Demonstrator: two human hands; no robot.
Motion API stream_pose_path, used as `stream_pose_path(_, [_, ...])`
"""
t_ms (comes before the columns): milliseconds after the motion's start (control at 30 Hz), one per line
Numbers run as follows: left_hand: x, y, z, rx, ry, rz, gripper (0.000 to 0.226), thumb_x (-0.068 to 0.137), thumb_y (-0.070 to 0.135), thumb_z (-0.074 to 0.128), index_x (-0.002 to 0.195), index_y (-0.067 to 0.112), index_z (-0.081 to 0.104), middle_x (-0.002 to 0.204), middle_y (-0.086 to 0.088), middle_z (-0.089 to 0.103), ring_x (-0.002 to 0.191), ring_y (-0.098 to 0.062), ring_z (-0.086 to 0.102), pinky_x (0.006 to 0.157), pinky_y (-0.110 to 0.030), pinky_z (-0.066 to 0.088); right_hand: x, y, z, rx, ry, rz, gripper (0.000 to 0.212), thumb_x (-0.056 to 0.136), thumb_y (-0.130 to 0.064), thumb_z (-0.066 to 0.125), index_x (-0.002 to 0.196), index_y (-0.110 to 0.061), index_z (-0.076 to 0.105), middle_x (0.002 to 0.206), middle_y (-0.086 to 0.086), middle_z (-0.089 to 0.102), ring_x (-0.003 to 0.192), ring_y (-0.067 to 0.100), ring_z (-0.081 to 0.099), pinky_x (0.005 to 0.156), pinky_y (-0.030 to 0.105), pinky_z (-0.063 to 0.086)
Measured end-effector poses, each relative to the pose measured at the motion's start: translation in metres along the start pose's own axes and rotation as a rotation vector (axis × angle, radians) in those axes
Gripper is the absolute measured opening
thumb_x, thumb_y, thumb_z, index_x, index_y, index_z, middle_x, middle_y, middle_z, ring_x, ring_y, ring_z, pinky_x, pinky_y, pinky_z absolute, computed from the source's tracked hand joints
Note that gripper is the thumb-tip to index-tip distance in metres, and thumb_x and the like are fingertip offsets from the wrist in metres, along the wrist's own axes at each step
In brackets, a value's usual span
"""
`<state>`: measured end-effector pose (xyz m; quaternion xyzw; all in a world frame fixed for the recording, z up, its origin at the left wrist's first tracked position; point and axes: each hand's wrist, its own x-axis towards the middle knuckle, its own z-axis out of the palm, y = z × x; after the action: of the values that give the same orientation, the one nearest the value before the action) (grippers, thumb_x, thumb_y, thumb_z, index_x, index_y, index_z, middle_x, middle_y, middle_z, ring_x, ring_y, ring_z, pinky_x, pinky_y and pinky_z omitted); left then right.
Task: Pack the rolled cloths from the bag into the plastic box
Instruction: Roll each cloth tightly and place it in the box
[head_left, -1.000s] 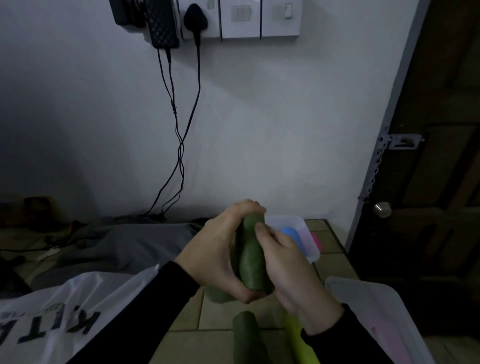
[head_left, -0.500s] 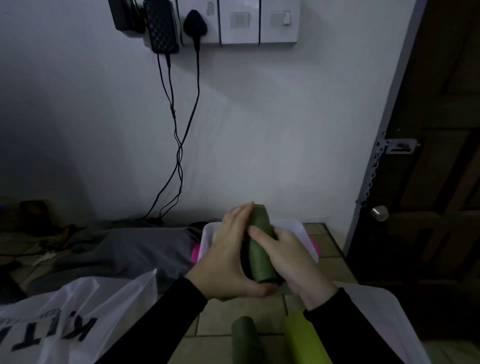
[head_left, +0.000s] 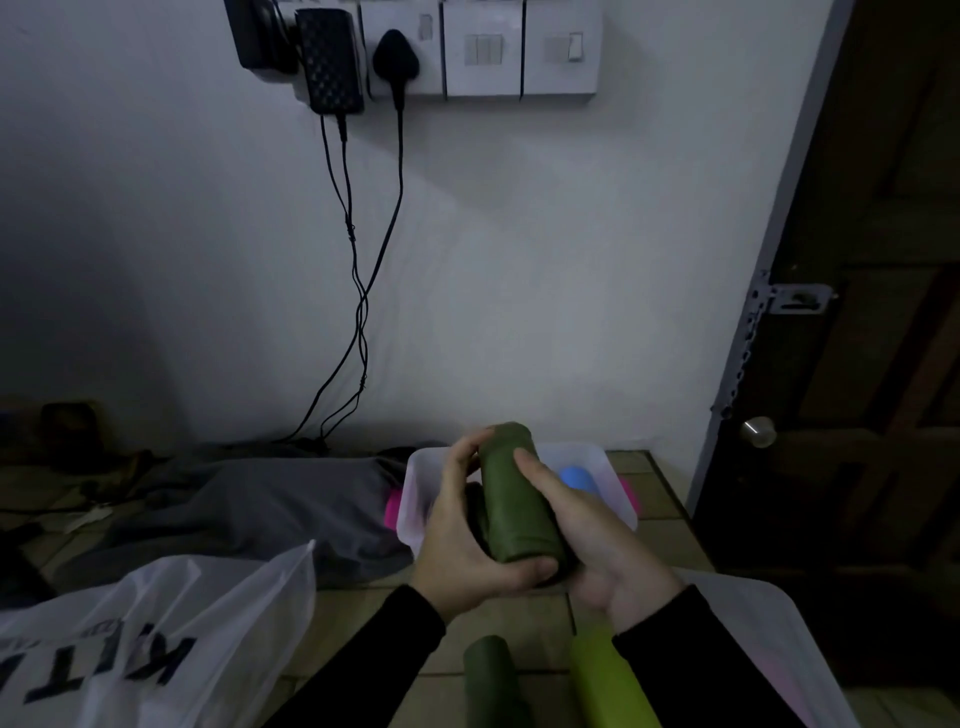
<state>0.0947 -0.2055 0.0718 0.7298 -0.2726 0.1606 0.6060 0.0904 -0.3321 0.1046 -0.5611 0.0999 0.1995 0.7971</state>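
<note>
Tiled floor (head_left: 524, 618) carries a white bag (head_left: 156, 639) at left. Left hand (head_left: 467, 551) and right hand (head_left: 597, 540) both clasp a dark green rolled cloth (head_left: 519, 499), upright, above the plastic box (head_left: 415, 488).

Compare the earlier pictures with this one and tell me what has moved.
Both hands, the left hand and the right hand, have carried the dark green rolled cloth forward, towards the plastic box, and tipped it more upright. More of the box shows now. No change of grip: both hands keep hold. The two rolls on the floor and the bag lie as before.
</note>
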Motion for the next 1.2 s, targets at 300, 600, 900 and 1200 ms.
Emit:
stream_pose_path(300, [0.014, 0.003, -0.008, 0.795, -0.359, 0.056, 0.123, 0.049, 0.071, 0.067, 0.150, 0.028, 0.012, 0.155, 0.012, 0.018, 0.145, -0.009, 0.012, 0.115, -0.041, 0.027, 0.006, -0.001, -0.010, -0.723, 0.292, -0.254, 0.045, 0.082, -0.056, 0.061, 0.095, -0.013, 0.067, 0.091, 0.006, 0.071, 0.087, 0.020, 0.067, 0.084, 0.037, 0.055])
stream_pose_path(600, [0.015, 0.001, -0.002, 0.290, -0.149, -0.001, 0.104, 0.047, 0.047, 0.081, 0.140, 0.028, 0.041, 0.143, 0.014, 0.042, 0.137, -0.005, 0.034, 0.110, -0.034, 0.037, 0.002, -0.005, -0.011, 0.107, 0.046, 0.002, 0.056, 0.082, -0.055, 0.061, 0.106, -0.006, 0.069, 0.099, 0.018, 0.073, 0.090, 0.029, 0.070, 0.076, 0.039, 0.057])
stream_pose_path(900, [0.004, -0.015, 0.003, 0.072, -0.181, -0.142, 0.101, 0.051, 0.044, 0.085, 0.138, 0.031, 0.034, 0.143, 0.007, 0.042, 0.132, -0.011, 0.043, 0.105, -0.029, 0.041, 0.007, 0.002, -0.011, 0.161, 0.030, 0.026, 0.052, 0.082, -0.048, 0.066, 0.108, -0.003, 0.068, 0.100, 0.020, 0.072, 0.086, 0.031, 0.071, 0.072, 0.039, 0.058])
stream_pose_path(1200, [0.023, 0.004, -0.004, 0.369, -0.268, 0.133, 0.101, 0.044, 0.034, 0.088, 0.132, 0.023, 0.040, 0.127, 0.008, 0.049, 0.120, -0.015, 0.050, 0.098, -0.038, 0.045, 0.007, -0.004, -0.010, -0.181, 0.113, -0.064, 0.048, 0.085, -0.055, 0.058, 0.098, -0.010, 0.069, 0.089, 0.010, 0.073, 0.087, 0.022, 0.068, 0.078, 0.034, 0.054])
